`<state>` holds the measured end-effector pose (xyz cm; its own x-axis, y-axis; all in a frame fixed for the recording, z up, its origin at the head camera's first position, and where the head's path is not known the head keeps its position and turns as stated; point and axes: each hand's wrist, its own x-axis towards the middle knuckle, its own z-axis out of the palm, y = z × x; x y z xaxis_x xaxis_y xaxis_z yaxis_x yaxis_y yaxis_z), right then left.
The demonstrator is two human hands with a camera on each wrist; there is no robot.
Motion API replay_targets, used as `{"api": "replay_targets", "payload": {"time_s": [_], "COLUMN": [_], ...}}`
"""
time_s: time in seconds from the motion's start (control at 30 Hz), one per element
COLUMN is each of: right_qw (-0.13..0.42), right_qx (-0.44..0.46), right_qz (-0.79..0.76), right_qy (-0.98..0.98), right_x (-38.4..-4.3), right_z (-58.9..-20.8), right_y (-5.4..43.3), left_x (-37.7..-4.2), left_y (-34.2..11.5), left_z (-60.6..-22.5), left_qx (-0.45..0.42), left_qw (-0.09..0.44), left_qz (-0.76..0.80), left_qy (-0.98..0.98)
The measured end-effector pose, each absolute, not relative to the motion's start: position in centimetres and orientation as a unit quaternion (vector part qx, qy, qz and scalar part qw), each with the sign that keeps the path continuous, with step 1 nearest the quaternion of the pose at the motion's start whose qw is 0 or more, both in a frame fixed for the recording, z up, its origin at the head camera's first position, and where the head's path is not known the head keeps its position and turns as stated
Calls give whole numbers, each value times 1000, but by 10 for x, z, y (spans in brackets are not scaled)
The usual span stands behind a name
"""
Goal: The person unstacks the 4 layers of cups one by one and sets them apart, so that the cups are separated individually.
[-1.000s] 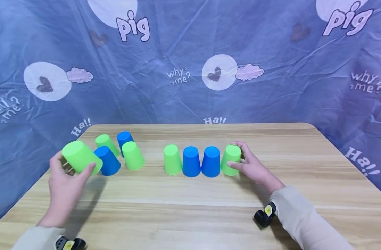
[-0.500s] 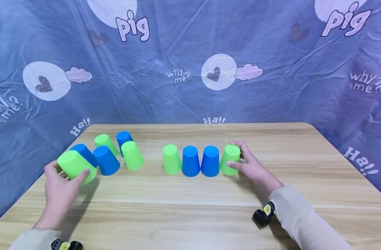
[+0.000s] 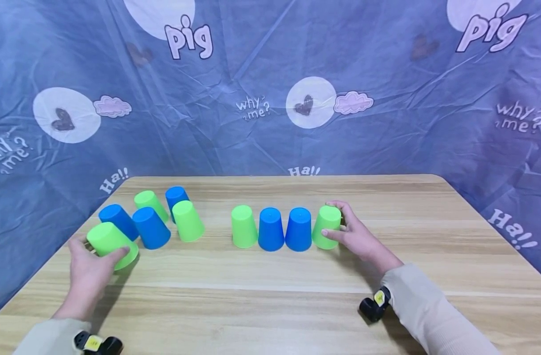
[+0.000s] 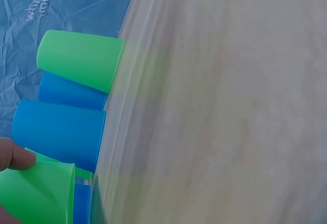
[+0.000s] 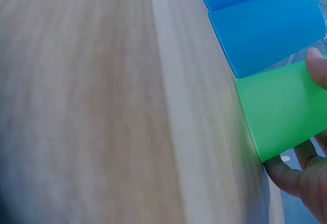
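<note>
My left hand (image 3: 87,276) grips an upside-down green cup (image 3: 110,244) at the left of the table, its thumb across the near side. In the left wrist view this green cup (image 4: 43,191) shows low in the corner, its rim close to the tabletop. Just behind it stand a blue cup (image 3: 118,222) and another blue cup (image 3: 151,228). At the right end of a row of cups, my right hand (image 3: 356,236) holds a green cup (image 3: 327,224) that stands mouth down. In the right wrist view, fingers and thumb lie round that green cup (image 5: 286,109), against a blue cup (image 5: 271,35).
The row continues leftward with a blue cup (image 3: 299,230), a second blue cup (image 3: 270,230) and a green cup (image 3: 244,228). Farther left stand a green cup (image 3: 188,222), a blue cup (image 3: 175,197) and a green cup (image 3: 150,203). A printed blue cloth (image 3: 234,138) hangs behind the wooden table (image 3: 261,305).
My left hand has come down toward the tabletop and nearer with its green cup, uncovering a blue cup behind. The right hand and the row of cups stay put.
</note>
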<state>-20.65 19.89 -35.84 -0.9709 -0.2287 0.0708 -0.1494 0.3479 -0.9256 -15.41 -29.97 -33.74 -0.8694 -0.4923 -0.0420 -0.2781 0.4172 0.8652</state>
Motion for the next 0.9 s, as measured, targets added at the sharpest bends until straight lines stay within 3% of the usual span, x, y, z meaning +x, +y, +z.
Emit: {"api": "replay_targets", "payload": {"time_s": [0.9], "right_qw": [41], "right_qx": [-113], "right_qz": [-554], "right_qy": [824], "right_x": [-204], "right_z": [-356], "right_y": [200], "left_x": [-160], "left_y": [-308], "left_z": [-353], "left_qx": [251], "left_qw": [82], "left_qz": [-491], "left_qy": [-830]}}
